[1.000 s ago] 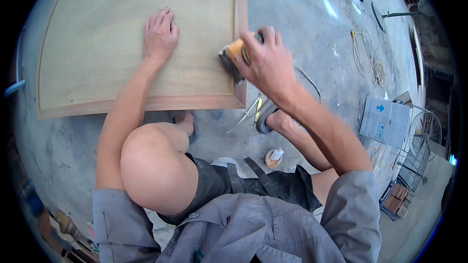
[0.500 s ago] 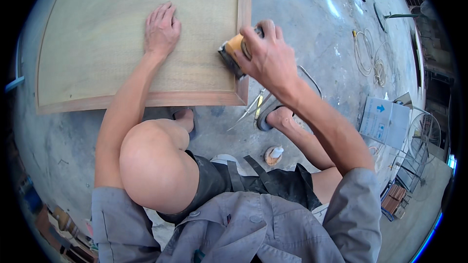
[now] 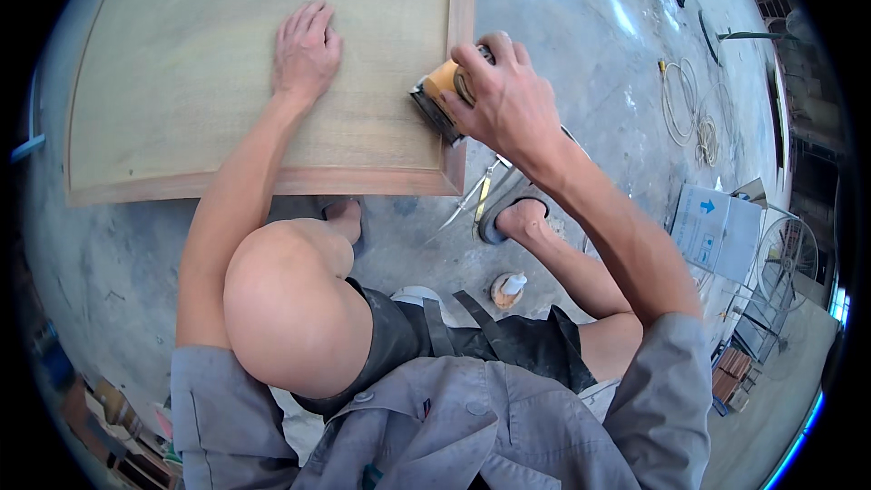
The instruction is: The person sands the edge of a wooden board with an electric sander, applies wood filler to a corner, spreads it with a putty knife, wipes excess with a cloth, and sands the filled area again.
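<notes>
A grey concrete floor (image 3: 581, 54), scuffed and stained with pale patches, spreads through the room, a white glare (image 3: 622, 14) shining on it toward the top. On the right lie a loosely coiled pale cable (image 3: 670, 109), a pale box (image 3: 712, 234) with blue markings, a round wire frame (image 3: 787, 262) and some reddish-brown blocks (image 3: 731, 374). Dim clutter lines both curved edges, too dark to make out, with a bright bluish-white strip of light (image 3: 840, 305) at the far right.

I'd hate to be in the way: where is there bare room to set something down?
Bare floor lies between the panel and the coiled cable, beyond the right hand; the panel is bare between the left hand and the sander. It's crowded by the right foot and yellow strip, and around the cardboard box.
</notes>
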Available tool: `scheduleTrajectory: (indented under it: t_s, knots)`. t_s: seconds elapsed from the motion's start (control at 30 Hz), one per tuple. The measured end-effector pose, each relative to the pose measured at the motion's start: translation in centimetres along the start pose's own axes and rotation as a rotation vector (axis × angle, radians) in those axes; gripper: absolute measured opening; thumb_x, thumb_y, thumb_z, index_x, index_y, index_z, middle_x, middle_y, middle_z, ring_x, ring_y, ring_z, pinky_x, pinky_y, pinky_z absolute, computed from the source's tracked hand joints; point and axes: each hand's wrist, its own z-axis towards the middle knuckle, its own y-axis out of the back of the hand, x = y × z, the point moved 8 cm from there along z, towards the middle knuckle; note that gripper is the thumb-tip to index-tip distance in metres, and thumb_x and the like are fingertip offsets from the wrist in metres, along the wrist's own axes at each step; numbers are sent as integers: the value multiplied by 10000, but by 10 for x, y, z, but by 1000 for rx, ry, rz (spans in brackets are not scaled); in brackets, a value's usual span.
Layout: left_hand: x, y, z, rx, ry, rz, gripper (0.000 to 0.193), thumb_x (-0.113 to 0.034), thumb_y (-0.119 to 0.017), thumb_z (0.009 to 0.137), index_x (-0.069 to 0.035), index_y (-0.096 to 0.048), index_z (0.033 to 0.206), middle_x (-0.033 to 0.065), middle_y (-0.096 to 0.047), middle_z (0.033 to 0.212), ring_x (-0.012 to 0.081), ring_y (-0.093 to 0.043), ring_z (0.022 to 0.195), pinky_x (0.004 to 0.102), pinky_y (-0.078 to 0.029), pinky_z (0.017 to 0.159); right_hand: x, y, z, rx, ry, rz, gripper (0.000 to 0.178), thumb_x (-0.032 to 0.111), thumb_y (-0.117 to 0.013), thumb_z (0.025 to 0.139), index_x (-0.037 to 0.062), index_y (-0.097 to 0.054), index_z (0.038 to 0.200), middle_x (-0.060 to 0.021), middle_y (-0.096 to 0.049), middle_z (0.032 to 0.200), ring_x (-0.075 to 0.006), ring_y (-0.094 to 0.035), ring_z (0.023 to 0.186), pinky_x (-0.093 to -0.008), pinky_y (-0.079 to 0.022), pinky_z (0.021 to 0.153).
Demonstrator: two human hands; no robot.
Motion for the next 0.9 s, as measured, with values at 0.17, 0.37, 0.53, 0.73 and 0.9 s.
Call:
scheduleTrajectory:
  t_s: [0.17,0.37,0.53,0.73,0.9]
  knots:
    - [7,5,-3,15,22,11,360,-150,-582,950,-33,-668,1280,127,-641,1402,301,-540,1362,471,-402,1160,39,-3,-43,186,116,156,352,214,-758,875,112,-572,1156,-134,-547,1170,-372,-599,1083,-456,-627,692]
    - [4,1,1,10,15,52,339,-159,-575,956,-39,-665,1260,115,-644,1397,290,-541,1362,466,-396,1167,63,10,-131,321,238,202,363,184,-817,833,108,-624,1131,-87,-584,1133,-318,-605,1062,-406,-564,788]
    - [4,5,-1,-4,22,28,332,-166,-568,958,-47,-670,1251,107,-649,1386,282,-547,1357,470,-396,1170,64,12,-129,288,261,203,347,143,-815,811,112,-630,1102,-72,-587,1116,-305,-608,1058,-386,-587,650]
    - [4,6,-1,-19,15,21,336,-163,-576,954,-48,-674,1254,110,-650,1383,286,-548,1355,476,-388,1176,65,4,-90,328,235,205,330,149,-794,816,114,-624,1097,-77,-590,1112,-313,-617,1034,-380,-591,647]
    - [2,7,-3,-7,7,43,354,-123,-587,947,-28,-656,1281,127,-633,1405,301,-547,1358,468,-407,1155,70,2,-110,404,279,210,324,177,-751,837,142,-582,1111,-85,-554,1115,-344,-597,1109,-406,-639,592]
